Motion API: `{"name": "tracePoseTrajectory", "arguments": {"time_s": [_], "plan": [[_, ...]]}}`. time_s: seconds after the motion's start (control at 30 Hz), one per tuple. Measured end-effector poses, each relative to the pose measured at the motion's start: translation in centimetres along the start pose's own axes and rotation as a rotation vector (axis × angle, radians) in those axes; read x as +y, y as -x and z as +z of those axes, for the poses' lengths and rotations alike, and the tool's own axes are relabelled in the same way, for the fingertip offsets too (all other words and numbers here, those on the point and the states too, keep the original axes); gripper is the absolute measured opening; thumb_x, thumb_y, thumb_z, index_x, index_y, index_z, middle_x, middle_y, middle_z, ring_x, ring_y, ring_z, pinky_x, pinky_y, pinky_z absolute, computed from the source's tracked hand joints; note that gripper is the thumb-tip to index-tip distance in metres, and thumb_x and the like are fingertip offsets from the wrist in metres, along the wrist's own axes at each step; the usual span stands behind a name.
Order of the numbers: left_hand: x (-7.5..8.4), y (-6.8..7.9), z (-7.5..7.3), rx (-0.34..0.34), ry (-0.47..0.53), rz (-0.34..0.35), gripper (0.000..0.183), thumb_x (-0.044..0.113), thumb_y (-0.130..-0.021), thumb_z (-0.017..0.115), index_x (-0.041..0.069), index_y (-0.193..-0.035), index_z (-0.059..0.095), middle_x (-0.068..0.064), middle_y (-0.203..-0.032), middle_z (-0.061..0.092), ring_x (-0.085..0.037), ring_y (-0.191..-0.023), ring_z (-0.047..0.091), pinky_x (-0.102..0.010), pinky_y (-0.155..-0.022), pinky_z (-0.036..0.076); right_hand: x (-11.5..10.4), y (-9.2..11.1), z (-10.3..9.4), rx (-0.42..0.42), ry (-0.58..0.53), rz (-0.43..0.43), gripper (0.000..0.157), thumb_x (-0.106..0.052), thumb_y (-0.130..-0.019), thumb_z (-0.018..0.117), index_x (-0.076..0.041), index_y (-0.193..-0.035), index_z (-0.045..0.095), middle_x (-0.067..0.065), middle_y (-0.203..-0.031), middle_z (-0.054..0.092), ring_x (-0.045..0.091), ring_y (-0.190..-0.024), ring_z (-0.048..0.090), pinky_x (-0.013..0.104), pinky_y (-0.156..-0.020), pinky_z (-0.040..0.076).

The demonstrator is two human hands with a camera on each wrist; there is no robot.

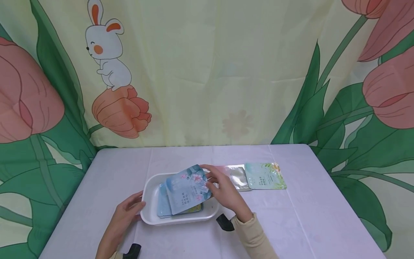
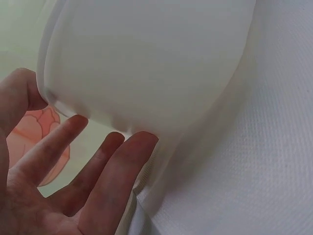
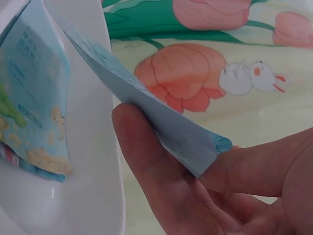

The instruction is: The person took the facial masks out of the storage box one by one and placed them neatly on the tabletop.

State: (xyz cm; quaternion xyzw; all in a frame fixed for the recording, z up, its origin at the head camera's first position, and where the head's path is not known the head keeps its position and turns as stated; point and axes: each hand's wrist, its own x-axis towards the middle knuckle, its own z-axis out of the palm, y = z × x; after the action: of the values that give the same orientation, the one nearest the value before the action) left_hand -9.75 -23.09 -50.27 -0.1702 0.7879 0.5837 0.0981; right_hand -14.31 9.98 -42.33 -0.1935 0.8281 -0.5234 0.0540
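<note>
A blue flowered sheet-mask packet (image 1: 189,189) is tilted above the white plastic tray (image 1: 148,212). My right hand (image 1: 223,187) pinches it at its right edge, between thumb and fingers in the right wrist view. Below it inside the tray lies another light blue packet (image 3: 36,83), partly covered; a yellowish corner shows beside it in the head view. My left hand (image 1: 124,216) holds the tray's left end, thumb at the rim. In the left wrist view, the fingertips (image 2: 144,142) touch the tray's outer wall.
Behind and right of the tray, a silver-and-pink packet (image 1: 238,177) lies beside a green flowered packet (image 1: 265,176). A white cloth (image 1: 300,223) covers the table. A curtain printed with tulips and a rabbit (image 1: 111,54) hangs behind the table's far edge.
</note>
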Motion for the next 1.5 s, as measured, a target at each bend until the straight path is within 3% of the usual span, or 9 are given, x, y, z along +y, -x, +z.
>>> {"name": "tracePoseTrajectory", "arguments": {"time_s": [0.4, 0.6, 1.27, 1.5], "plan": [[0.0, 0.0, 0.0, 0.001, -0.017, -0.014, 0.067, 0.042, -0.092, 0.069, 0.016, -0.148, 0.045, -0.019, -0.147, 0.049, -0.031, -0.124, 0.058, -0.037, -0.089, 0.058, 0.4, 0.5, -1.5, 0.055, -0.001, 0.016, 0.061, 0.008, -0.093, 0.059, -0.023, -0.144, 0.048, 0.007, -0.116, 0.063, 0.021, -0.103, 0.065, 0.041, -0.098, 0.054], [0.0, -0.1, -0.1, -0.007, -0.011, -0.013, 0.068, 0.043, -0.091, 0.070, 0.016, -0.148, 0.045, -0.018, -0.147, 0.050, -0.030, -0.123, 0.059, -0.036, -0.090, 0.058, 0.7, 1.0, -2.5, 0.072, 0.010, 0.016, 0.061, 0.009, -0.093, 0.059, -0.022, -0.143, 0.049, 0.007, -0.115, 0.065, 0.021, -0.104, 0.065, 0.043, -0.100, 0.053], [-0.2, -0.2, -0.1, -0.010, 0.013, -0.012, 0.072, 0.045, -0.088, 0.072, 0.017, -0.148, 0.045, -0.018, -0.147, 0.050, -0.030, -0.123, 0.058, -0.036, -0.089, 0.058, 1.5, 2.8, -5.4, 0.120, 0.005, 0.087, 0.059, 0.008, -0.093, 0.059, -0.020, -0.143, 0.049, 0.013, -0.113, 0.065, 0.027, -0.101, 0.066, 0.028, -0.075, 0.060], [-0.3, -0.2, -0.2, -0.008, 0.015, 0.001, 0.070, 0.045, -0.089, 0.072, 0.017, -0.147, 0.046, -0.018, -0.146, 0.051, -0.029, -0.121, 0.060, -0.036, -0.089, 0.058, 1.5, 3.4, -6.4, 0.129, 0.017, 0.108, 0.058, 0.007, -0.094, 0.059, -0.019, -0.144, 0.047, 0.014, -0.116, 0.064, 0.028, -0.105, 0.065, 0.028, -0.077, 0.060]]}}
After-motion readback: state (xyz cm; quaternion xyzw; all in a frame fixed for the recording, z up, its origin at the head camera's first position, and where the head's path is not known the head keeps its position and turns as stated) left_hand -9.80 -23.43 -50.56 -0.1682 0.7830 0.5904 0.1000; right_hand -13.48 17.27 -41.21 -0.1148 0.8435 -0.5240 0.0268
